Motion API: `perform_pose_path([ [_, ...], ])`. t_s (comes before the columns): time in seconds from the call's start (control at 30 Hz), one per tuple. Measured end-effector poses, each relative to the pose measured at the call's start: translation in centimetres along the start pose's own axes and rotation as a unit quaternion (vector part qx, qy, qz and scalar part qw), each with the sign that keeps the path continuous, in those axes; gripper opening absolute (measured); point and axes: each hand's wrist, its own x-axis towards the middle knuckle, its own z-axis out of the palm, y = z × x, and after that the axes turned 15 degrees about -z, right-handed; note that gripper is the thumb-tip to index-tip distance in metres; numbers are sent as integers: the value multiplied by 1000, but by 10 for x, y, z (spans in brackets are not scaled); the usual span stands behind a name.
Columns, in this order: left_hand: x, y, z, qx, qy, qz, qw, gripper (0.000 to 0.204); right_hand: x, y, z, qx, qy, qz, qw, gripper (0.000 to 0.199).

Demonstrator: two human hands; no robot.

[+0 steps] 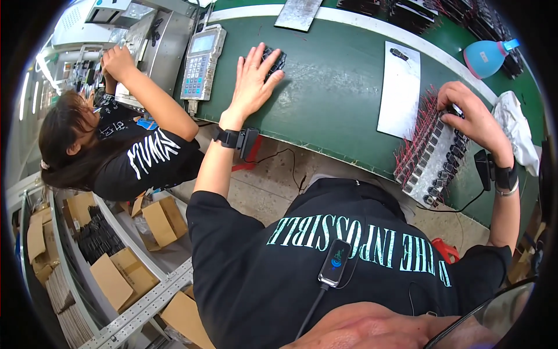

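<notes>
My left hand point(251, 84) lies with its fingers stretched out over a small group of black parts point(275, 63) on the green table. The fingers partly cover these parts. At the right, my right hand point(469, 116) is closed in a pinch at the far end of a tray of parts point(427, 157). Rows of small black components with thin red wires fill that tray. A small dark component point(452, 110) shows at the right fingertips, partly hidden by them. Beside the tray lies a white board point(399, 87) with one small black component point(399, 54) on it.
A grey keypad device with a screen point(202, 63) stands at the table's left. A blue squeeze bottle point(487, 58) and a white cloth point(516, 131) are at the right. Another plate point(298, 14) lies at the back. A co-worker point(116, 139) works at the left, near open cardboard boxes point(125, 278).
</notes>
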Motion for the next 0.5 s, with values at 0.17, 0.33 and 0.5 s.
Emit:
perform_pose_path([
  [0.17,-24,44,15,61,13,47,997,63,-8,-2,5,-9,37,-28,999,24],
  [0.33,-43,112,32,38,-14,101,994,65,-15,-22,11,17,95,-19,995,22],
  [0.5,-51,145,39,-8,-19,146,989,61,-27,-52,2,27,189,-11,982,23],
])
